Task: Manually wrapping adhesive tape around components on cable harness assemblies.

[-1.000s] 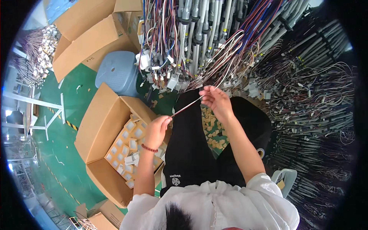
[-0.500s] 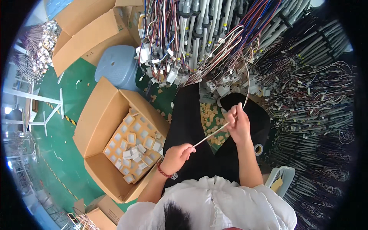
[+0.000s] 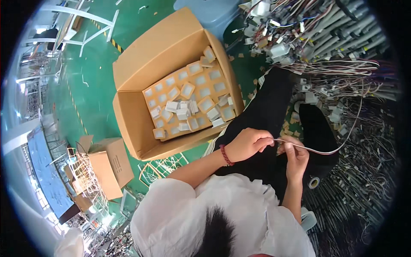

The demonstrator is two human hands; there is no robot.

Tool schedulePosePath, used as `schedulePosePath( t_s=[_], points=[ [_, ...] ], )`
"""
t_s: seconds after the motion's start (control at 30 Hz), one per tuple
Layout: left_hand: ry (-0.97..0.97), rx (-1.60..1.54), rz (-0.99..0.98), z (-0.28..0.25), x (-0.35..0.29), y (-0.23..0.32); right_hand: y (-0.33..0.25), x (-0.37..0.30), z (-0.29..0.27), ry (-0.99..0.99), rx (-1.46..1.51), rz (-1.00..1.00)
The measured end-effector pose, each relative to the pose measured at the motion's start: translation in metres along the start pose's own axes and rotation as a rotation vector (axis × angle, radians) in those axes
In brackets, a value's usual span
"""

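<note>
A thin white wire with a dark reddish strand beside it curves down from the cable bundles on the right to my hands. My left hand is closed, thumb and forefinger pinching near the wire's end. Close beside it, my right hand pinches the same wire a little farther along, fingers bent. Both hands are over my lap. An open cardboard box stands to the left of them, with pale yellow frame-like pieces in rows and loose white connector housings on top.
Grey cable bundles with loose wire ends fill the right side. A blue plastic stool stands behind the box. A smaller carton with wires is at the lower left. A tape roll lies beside my right forearm. Small yellowish scraps litter the green floor.
My view has swung to the left, bringing the box nearer the middle. My hands, previously apart with the wire stretched between them, are now close together, and the wire hangs in a curve.
</note>
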State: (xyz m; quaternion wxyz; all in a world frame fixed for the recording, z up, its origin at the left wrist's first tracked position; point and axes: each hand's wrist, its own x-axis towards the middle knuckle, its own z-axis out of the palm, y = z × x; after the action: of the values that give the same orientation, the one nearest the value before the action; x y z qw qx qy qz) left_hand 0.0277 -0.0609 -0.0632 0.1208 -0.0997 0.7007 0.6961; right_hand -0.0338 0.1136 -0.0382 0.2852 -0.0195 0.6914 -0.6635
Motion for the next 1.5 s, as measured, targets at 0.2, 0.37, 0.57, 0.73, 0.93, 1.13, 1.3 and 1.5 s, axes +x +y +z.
schedulePosePath(
  t_s=[0.2,0.37,0.57,0.73,0.93,1.13,1.3,1.5],
  points=[
    [-0.246,-0.185,-0.095,-0.039,0.01,-0.005,0.011,0.007,0.006,-0.011,-0.102,-0.118],
    [0.672,0.497,-0.216,-0.142,0.048,-0.185,0.002,0.02,-0.007,0.163,0.041,-0.002],
    [0.27,0.718,-0.603,-0.117,0.07,-0.242,0.003,0.015,-0.009,0.156,0.277,0.178],
    [0.559,-0.232,-0.42,-0.13,0.016,-0.21,0.002,0.006,-0.02,0.11,0.341,0.146],
    [0.372,-0.544,-0.101,-0.108,-0.047,-0.087,-0.01,0.002,-0.011,0.067,0.263,0.003],
    [-0.309,-0.875,0.151,-0.023,-0.017,0.002,-0.04,-0.011,-0.002,-0.026,0.417,-0.211],
    [-0.384,-0.699,0.223,0.012,-0.002,0.026,-0.058,-0.035,-0.012,0.034,0.377,-0.379],
    [-0.42,-0.508,0.254,0.025,-0.005,0.041,-0.054,-0.053,-0.022,0.17,0.139,-0.553]
  ],
)
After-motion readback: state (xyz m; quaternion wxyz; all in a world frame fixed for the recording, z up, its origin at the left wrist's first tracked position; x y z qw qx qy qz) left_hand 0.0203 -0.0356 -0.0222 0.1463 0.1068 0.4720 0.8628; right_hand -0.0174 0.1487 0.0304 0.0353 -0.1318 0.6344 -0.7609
